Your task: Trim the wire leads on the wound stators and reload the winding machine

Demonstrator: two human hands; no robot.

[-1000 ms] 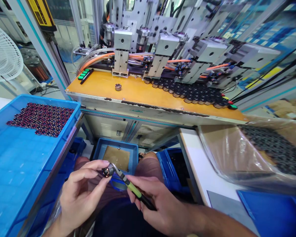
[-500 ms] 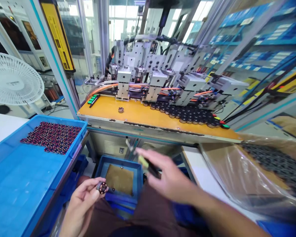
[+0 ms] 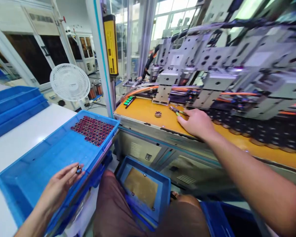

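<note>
Inward from the worktop edge (image 3: 138, 120), the right hand (image 3: 198, 122) holds pliers (image 3: 174, 109).

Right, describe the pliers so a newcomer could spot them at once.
Look at the long orange worktop. On it, just right of a lone round part, the pliers reach out from the right hand. Unlike that squat part, they are slender, with yellow-green grips and a metal nose.

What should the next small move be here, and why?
Probably lower the left hand to set its ring in the tray: the ring seems above it, small parts sit packed at the far end, and the right hand is at the pliers on the bench.
</note>
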